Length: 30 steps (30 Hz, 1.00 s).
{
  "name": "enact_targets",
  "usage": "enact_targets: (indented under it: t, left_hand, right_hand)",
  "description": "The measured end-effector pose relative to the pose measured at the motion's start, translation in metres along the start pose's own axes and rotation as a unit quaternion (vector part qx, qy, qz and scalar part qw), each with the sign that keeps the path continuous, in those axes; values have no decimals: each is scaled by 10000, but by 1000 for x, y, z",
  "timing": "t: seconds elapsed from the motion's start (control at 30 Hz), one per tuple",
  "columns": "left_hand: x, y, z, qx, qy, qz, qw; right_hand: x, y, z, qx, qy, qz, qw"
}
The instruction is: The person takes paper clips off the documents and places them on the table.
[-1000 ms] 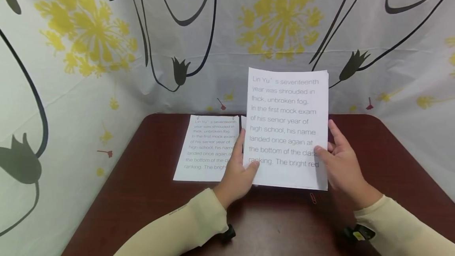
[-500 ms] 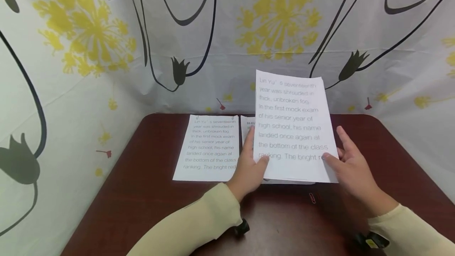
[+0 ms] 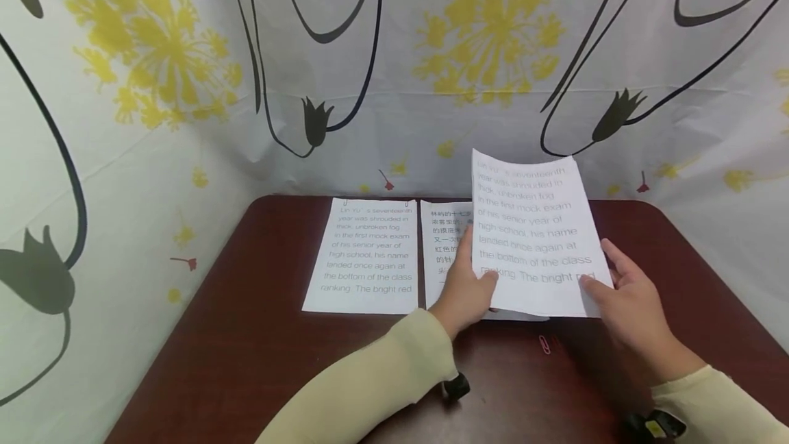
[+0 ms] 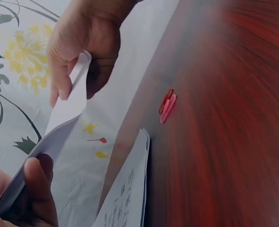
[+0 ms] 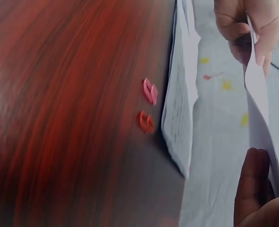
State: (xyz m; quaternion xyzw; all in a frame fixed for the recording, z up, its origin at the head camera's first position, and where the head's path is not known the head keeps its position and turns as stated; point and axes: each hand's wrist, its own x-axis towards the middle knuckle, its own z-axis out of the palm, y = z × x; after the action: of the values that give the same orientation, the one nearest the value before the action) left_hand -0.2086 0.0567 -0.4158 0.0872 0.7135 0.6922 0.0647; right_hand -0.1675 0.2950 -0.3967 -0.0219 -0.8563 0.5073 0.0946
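My left hand point(image 3: 466, 291) and right hand point(image 3: 635, 310) hold a small stack of printed paper sheets point(image 3: 531, 228) between them, thumbs on the front and fingers behind. Large English lines cover the front sheet. In the left wrist view the held sheets point(image 4: 58, 120) bend in a curve. Beneath and behind them lies a stack of sheets with Chinese print point(image 3: 445, 225), partly hidden by the held paper and my left hand. To its left rests an English-printed stack point(image 3: 368, 259), with paper clips point(image 3: 406, 204) on its top edge.
In front of the Chinese stack, a pink paper clip point(image 5: 149, 92) and a red paper clip point(image 5: 146, 122) lie on the dark red wooden table point(image 3: 246, 362). A patterned curtain point(image 3: 370, 60) stands close behind the table's far edge.
Both hands have carried the held sheets to the right, and their top edge has sunk lower and tilted. More of the Chinese-printed stack now shows.
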Motion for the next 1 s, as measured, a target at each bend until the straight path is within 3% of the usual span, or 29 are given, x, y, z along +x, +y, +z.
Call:
enact_targets:
  t: [0.33,0.67,1.0]
  left_hand:
    - [14,0,29,-271,-145,-270,9992]
    - [25,-2,53,-473,-82,-629,9969]
    - [31,-4,76,-400,-115,-756,9963]
  right_hand:
    - [12,19,-19,-595,136,512,9968]
    - [24,38,-42,-781,-211,839,9932]
    - [38,61,-59,-824,-370,981,9911]
